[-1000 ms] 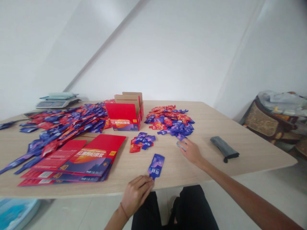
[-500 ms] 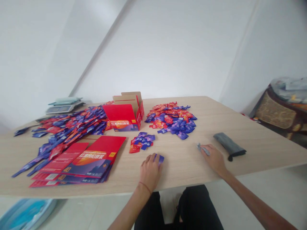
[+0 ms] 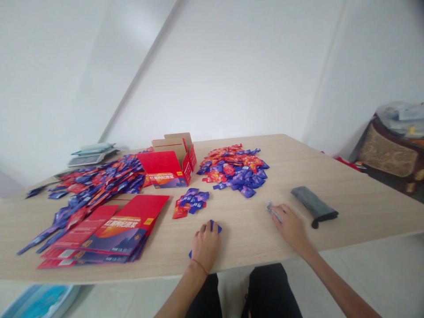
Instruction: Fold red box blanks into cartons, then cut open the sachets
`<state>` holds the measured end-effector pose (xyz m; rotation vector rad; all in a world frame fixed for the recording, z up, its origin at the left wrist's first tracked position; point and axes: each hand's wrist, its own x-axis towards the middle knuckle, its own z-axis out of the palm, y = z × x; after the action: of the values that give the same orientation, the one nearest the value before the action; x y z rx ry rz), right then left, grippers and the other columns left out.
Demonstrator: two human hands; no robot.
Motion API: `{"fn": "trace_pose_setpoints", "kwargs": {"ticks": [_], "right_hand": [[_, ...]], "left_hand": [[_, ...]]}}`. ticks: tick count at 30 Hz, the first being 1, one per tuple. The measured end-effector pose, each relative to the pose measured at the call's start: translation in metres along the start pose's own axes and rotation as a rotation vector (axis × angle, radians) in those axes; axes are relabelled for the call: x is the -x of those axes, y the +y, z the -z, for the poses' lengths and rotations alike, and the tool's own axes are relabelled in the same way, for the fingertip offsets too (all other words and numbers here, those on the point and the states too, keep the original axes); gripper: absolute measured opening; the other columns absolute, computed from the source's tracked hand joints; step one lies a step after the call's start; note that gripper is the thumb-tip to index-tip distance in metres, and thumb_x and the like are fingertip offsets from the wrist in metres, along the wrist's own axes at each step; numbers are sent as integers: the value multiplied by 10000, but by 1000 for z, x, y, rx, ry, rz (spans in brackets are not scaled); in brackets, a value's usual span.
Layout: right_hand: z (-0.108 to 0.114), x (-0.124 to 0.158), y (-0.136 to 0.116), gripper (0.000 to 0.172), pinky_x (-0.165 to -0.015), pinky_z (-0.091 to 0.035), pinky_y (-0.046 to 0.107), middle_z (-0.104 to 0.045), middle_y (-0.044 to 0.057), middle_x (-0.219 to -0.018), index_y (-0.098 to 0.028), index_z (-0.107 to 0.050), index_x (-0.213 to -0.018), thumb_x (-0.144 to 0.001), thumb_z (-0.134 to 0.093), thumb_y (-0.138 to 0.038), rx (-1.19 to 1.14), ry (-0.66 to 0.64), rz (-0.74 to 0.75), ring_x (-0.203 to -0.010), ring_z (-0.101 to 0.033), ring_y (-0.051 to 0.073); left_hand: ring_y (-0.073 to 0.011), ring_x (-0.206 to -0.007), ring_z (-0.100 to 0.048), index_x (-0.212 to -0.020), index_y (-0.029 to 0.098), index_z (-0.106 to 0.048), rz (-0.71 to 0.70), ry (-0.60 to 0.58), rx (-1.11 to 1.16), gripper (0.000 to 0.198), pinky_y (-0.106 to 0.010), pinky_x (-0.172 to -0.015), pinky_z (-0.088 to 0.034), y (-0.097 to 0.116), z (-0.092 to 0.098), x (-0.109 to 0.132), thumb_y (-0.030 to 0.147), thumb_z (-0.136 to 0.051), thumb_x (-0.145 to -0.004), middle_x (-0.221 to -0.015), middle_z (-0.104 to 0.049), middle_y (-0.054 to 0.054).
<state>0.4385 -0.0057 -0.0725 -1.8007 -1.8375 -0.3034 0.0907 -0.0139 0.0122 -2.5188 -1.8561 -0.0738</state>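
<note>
My left hand is closed over a blue sachet near the table's front edge. One end of the sachet sticks out past the fingertips, and a blue corner shows at the hand's left side. My right hand rests on the table to the right, its fingers closed round a small silver-grey tool whose kind I cannot make out. Beyond my left hand lies a small heap of blue and red sachets. A grey cloth pouch lies just right of my right hand.
Flattened red boxes are stacked at the left. Behind them spreads a large pile of long blue and red sachets. Open red cartons stand mid-table, with a sachet pile to their right. A scale sits at the back left.
My left hand has shifted slightly over the blue sachet, whose other corner now shows at its left. My right hand still holds the silver-grey tool. The whole view has tilted a little.
</note>
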Motion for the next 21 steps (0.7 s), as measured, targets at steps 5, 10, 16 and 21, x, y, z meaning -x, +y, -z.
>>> {"fn": "trace_pose_setpoints", "kwargs": {"ticks": [5,10,16,21], "right_hand": [[-1,1,-1,357,-809,-495,347,-718,99,-1170,-225,-727,-1202,-1074,-431,-379,-38,7,-11,-995,-671,246],[-2,1,0,366,-854,-500,359,-721,105,-1161,-220,-731,-1184,-1074,-427,-391,-65,22,-1,-1019,-670,254],[-5,0,2,364,-828,-502,346,-723,105,-1159,-227,-728,-1187,-1072,-418,-382,-71,26,-2,-1006,-671,246],[-4,1,0,347,-839,-504,355,-722,107,-1154,-216,-728,-1180,-1063,-434,-358,-59,40,6,-1008,-667,249]], "left_hand": [[-265,-1208,-711,-1303,234,-698,-82,-24,55,369,-361,-1005,-580,-19,10,3,236,-661,-936,-1386,-712,-87],[-272,-1086,-753,-1138,242,-765,-96,65,253,312,-373,-979,-584,-41,24,-2,235,-712,-830,-1210,-779,-68],[-297,-1144,-733,-1155,230,-772,-166,242,423,356,-409,-1082,-531,-82,51,-43,276,-721,-806,-1227,-786,-87],[-284,-1071,-748,-1193,211,-748,-92,221,454,395,-378,-982,-586,-129,73,-99,418,-703,-859,-1163,-799,-76]]}}
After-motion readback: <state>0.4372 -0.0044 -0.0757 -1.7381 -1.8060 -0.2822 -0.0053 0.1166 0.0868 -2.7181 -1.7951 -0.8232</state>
